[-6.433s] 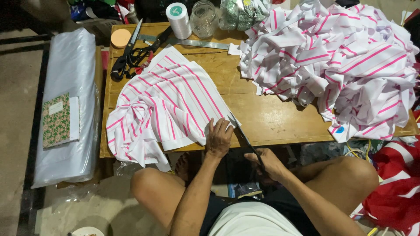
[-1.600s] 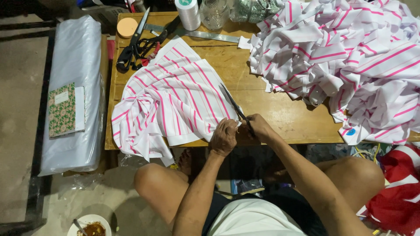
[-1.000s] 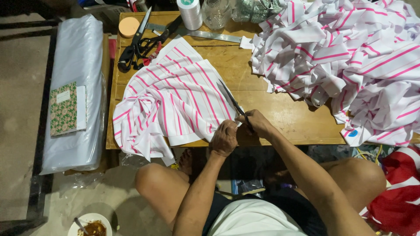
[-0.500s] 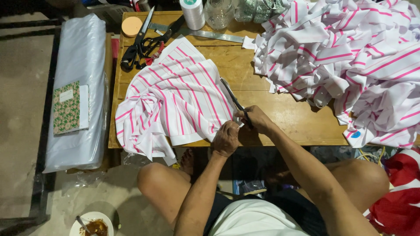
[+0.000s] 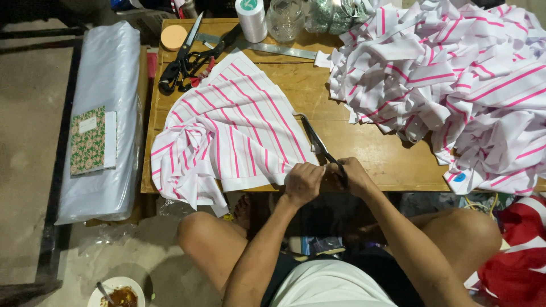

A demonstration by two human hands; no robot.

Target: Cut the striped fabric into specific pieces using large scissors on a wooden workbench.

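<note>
Lying far left off the table: plastic-wrapped roll (image 5: 96, 119) with a patterned notebook (image 5: 88, 140) on top. On the wooden table (image 5: 369, 153), 1 striped fabric piece (image 5: 227, 133), bunched at its left end. Left hand (image 5: 302, 183) curled tight, pinching the fabric's near right corner at the table edge. Touching it, right hand (image 5: 354, 176) closed around the handles of the scissors (image 5: 318, 145); long axis running up-left, away from the fingers, along the fabric's right edge. Blades nearly together. Far right, heaped striped offcuts (image 5: 455, 74).
</note>
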